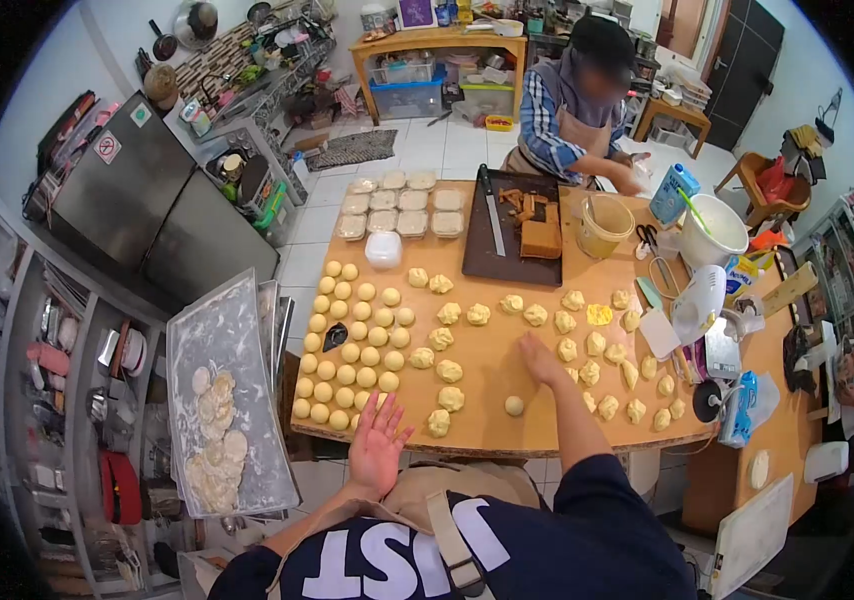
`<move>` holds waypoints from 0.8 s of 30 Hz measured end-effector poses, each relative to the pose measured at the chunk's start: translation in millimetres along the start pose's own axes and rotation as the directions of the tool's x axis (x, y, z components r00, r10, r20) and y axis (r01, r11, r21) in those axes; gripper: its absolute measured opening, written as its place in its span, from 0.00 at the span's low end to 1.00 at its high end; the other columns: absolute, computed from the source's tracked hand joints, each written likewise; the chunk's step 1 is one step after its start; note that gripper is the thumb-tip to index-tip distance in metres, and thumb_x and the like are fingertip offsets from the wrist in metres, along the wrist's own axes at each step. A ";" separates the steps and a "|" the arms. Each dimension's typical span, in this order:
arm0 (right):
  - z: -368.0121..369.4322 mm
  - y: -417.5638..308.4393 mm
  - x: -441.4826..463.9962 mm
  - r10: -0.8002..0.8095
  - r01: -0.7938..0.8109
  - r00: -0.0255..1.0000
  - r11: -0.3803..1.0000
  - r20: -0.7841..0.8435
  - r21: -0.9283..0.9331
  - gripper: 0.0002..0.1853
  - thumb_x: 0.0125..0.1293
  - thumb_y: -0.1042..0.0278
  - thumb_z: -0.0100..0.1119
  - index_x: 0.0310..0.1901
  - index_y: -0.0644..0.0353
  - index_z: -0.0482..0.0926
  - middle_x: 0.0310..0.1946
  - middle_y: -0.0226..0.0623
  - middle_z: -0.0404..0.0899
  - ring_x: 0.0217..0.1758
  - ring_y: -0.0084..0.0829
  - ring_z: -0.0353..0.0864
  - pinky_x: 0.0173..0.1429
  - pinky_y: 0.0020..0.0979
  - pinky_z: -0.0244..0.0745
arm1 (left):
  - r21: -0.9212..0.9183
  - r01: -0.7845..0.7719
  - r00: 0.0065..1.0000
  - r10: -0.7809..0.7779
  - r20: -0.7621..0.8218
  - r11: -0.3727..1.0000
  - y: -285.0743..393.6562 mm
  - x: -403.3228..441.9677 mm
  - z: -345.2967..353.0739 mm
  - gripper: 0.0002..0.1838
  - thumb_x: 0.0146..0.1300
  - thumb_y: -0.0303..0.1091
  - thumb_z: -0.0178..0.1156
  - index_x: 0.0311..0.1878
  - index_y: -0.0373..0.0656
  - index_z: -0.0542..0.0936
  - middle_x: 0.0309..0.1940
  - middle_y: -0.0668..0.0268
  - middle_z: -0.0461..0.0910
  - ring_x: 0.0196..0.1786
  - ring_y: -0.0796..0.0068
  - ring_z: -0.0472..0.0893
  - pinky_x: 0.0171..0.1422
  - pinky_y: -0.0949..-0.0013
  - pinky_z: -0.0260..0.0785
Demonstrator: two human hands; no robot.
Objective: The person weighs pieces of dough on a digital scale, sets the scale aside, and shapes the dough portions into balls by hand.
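While our left hand shows its palm at the near edge of the tan table, fingers spread, our right hand reaches farther over the surface, and we cannot tell whether its fingers pinch anything. Nearer to us than the right hand, we see a single smooth ball of dough on the bare tabletop. Just beyond the left fingertips, we have rows of smooth dough balls; between the hands and to the right of the right hand sit rough yellow lumps.

Left of the left hand, we see a floured metal tray bearing flat pale rounds. Well beyond both hands stand lidded containers and a dark tray with a knife and brown cake.

Past the table, a person in a checked shirt works across from us. White floor tiles stretch to a wooden bench; far beyond the right hand, we see a dark door.
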State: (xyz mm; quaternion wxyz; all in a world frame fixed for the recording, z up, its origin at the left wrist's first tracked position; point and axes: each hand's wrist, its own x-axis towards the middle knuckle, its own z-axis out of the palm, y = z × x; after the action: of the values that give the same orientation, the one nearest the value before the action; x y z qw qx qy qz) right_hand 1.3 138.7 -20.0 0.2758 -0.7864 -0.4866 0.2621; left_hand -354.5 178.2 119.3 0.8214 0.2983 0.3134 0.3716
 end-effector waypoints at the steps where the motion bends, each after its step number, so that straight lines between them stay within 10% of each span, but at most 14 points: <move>1: -16.6 -10.9 -1.2 -0.003 0.002 1.000 0.988 0.002 0.156 0.26 0.75 0.56 0.41 0.66 0.66 0.63 0.68 0.50 0.61 0.73 0.44 0.58 0.75 0.40 0.51 | -0.027 -0.006 1.000 0.006 -0.004 1.000 -2.1 1.0 -0.5 0.34 0.69 0.55 0.45 0.74 0.52 0.53 0.73 0.61 0.55 0.72 0.64 0.57 0.69 0.54 0.58; 3: -50.5 -82.1 -35.3 0.047 0.044 0.982 0.883 -0.182 0.468 0.23 0.75 0.58 0.41 0.64 0.64 0.67 0.66 0.48 0.65 0.72 0.42 0.60 0.75 0.39 0.52 | -0.045 0.000 1.000 -0.001 -0.031 0.999 -2.7 1.7 1.0 0.34 0.69 0.54 0.45 0.74 0.52 0.53 0.73 0.62 0.55 0.72 0.64 0.58 0.69 0.54 0.58; 5: 54.9 -14.4 -51.7 -0.216 0.201 0.806 0.976 -0.551 -0.088 0.15 0.69 0.67 0.48 0.53 0.60 0.77 0.51 0.46 0.79 0.58 0.45 0.75 0.66 0.40 0.66 | -0.050 0.003 0.999 -0.006 -0.044 0.999 -3.6 -1.9 0.3 0.33 0.70 0.54 0.45 0.74 0.53 0.54 0.73 0.62 0.54 0.72 0.65 0.58 0.69 0.55 0.57; 7: 94.6 25.6 -111.8 -0.562 0.536 0.826 0.803 -0.033 -0.259 0.16 0.67 0.67 0.53 0.53 0.61 0.78 0.55 0.45 0.77 0.61 0.41 0.73 0.67 0.39 0.65 | -0.044 -0.006 1.000 0.005 -0.019 0.999 -4.1 -0.8 0.4 0.32 0.71 0.54 0.43 0.74 0.54 0.53 0.74 0.62 0.53 0.72 0.65 0.57 0.70 0.56 0.54; 9: 64.5 20.5 -123.6 -0.574 0.575 0.817 0.818 -0.047 0.010 0.13 0.59 0.70 0.61 0.46 0.62 0.81 0.53 0.44 0.77 0.57 0.40 0.75 0.62 0.40 0.71 | -0.018 -0.036 0.999 0.036 0.008 0.999 -2.7 -1.1 -2.0 0.32 0.71 0.54 0.43 0.74 0.54 0.53 0.74 0.62 0.53 0.72 0.65 0.57 0.71 0.56 0.54; 12: 26.8 13.3 -96.6 -0.345 0.334 0.937 0.932 -0.059 -0.138 0.11 0.56 0.71 0.65 0.41 0.63 0.80 0.49 0.44 0.77 0.54 0.42 0.76 0.58 0.42 0.73 | -0.014 -0.047 0.999 0.047 0.021 0.999 -1.8 -0.4 -7.5 0.32 0.71 0.54 0.43 0.74 0.54 0.53 0.74 0.62 0.54 0.72 0.65 0.57 0.71 0.55 0.54; 14: 44.4 -20.6 -59.8 -0.001 0.189 0.948 0.806 -0.318 0.561 0.10 0.56 0.72 0.66 0.39 0.63 0.80 0.45 0.45 0.78 0.50 0.44 0.77 0.55 0.41 0.74 | -0.041 -0.021 1.000 0.021 0.006 0.999 -8.5 -4.0 -7.4 0.32 0.72 0.54 0.43 0.75 0.53 0.53 0.73 0.61 0.54 0.71 0.65 0.57 0.71 0.55 0.54; 16: 62.6 -37.6 -61.8 0.026 0.208 0.930 0.786 -0.368 0.582 0.09 0.55 0.72 0.67 0.37 0.63 0.80 0.42 0.45 0.79 0.48 0.46 0.78 0.52 0.40 0.75 | -0.071 0.005 1.000 -0.006 -0.008 0.997 -10.6 -2.1 -1.5 0.32 0.71 0.54 0.43 0.74 0.53 0.52 0.73 0.61 0.54 0.71 0.65 0.58 0.70 0.55 0.55; 18: 73.7 -47.4 -76.8 -0.360 0.359 0.897 0.932 -0.256 -0.052 0.09 0.54 0.72 0.68 0.36 0.63 0.80 0.41 0.46 0.79 0.48 0.47 0.78 0.50 0.39 0.75 | -0.048 -0.009 0.999 0.011 0.033 0.999 -9.4 -3.6 -0.1 0.32 0.71 0.53 0.43 0.74 0.53 0.53 0.73 0.61 0.55 0.71 0.65 0.58 0.70 0.54 0.56; 24: 48.8 13.7 -98.7 -0.359 0.342 0.907 0.933 -0.219 -0.110 0.12 0.55 0.71 0.67 0.39 0.62 0.77 0.37 0.45 0.78 0.44 0.46 0.77 0.48 0.40 0.75 | -0.077 -0.003 1.000 0.001 -0.022 0.997 -5.0 -3.6 -10.5 0.32 0.71 0.52 0.44 0.74 0.53 0.53 0.73 0.62 0.54 0.71 0.65 0.59 0.70 0.55 0.56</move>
State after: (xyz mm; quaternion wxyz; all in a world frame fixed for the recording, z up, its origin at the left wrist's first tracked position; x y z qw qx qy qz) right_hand -61.8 52.4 -49.9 0.3467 -0.7209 -0.5924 0.0960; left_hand -362.0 175.3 110.1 0.8284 0.2624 0.3077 0.3876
